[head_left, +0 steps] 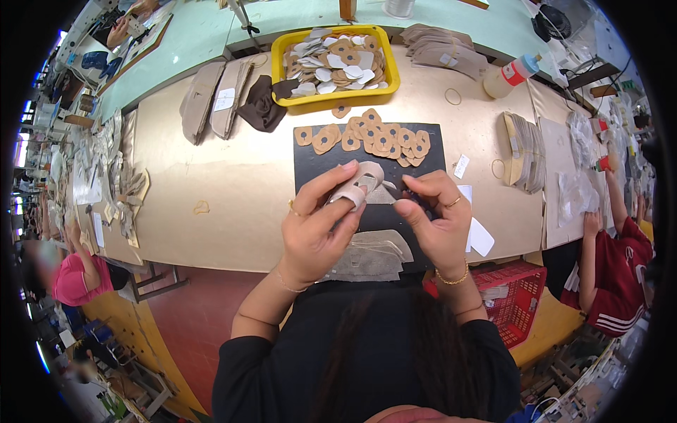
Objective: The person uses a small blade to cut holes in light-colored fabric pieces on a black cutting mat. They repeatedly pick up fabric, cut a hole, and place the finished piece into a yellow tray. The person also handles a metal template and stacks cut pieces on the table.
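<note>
My left hand (314, 225) is closed around a curved beige fabric piece (367, 171), its fingers bending the piece over. A thin pale flap (383, 194) sticks out from it toward my right hand (441, 220). The right thumb and forefinger are curled at the flap's tip; what they pinch, if anything, cannot be made out. Both hands are above a black mat (307, 166). Along the mat's far part lies a pile of small tan patches (381, 137) with dark centres. Grey-beige cut pieces (367, 257) lie on its near part.
Behind the mat stands a yellow tray (338, 101) of white and tan patches, with dark cloth (262, 106) beside it. Stacks of cut pieces (523, 151), a bottle (511, 75) and white paper (482, 238) lie rightward. A red crate (518, 310) is below the table. Co-workers sit either side.
</note>
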{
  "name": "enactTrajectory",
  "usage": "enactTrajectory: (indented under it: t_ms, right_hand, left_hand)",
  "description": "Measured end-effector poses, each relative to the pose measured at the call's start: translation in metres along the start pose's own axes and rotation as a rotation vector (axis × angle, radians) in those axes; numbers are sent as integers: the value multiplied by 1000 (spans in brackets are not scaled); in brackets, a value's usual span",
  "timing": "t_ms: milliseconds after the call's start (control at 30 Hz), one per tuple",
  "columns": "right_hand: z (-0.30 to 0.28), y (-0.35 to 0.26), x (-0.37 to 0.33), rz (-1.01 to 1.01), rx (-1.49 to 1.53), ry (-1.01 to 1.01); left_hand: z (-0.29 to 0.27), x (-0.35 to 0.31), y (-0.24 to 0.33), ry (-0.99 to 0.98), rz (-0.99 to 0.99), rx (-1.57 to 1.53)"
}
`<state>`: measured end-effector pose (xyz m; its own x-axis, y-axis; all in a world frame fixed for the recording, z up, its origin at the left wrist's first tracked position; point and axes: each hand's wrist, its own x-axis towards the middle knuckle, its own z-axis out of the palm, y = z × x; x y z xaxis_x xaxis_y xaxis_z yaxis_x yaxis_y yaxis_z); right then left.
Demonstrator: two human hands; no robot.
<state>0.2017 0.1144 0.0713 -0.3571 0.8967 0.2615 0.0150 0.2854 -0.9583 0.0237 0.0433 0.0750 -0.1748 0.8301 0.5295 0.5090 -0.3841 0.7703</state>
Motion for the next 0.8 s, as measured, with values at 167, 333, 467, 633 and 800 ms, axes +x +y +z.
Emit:
enactTrajectory:
  t_ms: [167, 333, 467, 633, 800]
  right_hand:
    - [8, 1, -1, -44, 7, -21]
    - [7, -4, 1, -105, -44, -32]
    - [8, -5, 4, -191, -56, -48]
    - [3, -6, 6, -239, -133, -55]
    - [2, -9, 6, -211, -110, -52]
  left_hand:
    - [2, -4, -2, 31, 167, 95]
    - [0, -7, -2, 38, 193, 94]
    - [2, -7, -3, 52, 189, 65]
    - [1, -6, -4, 41, 193, 86]
    - [-1, -4, -4, 21, 221, 92]
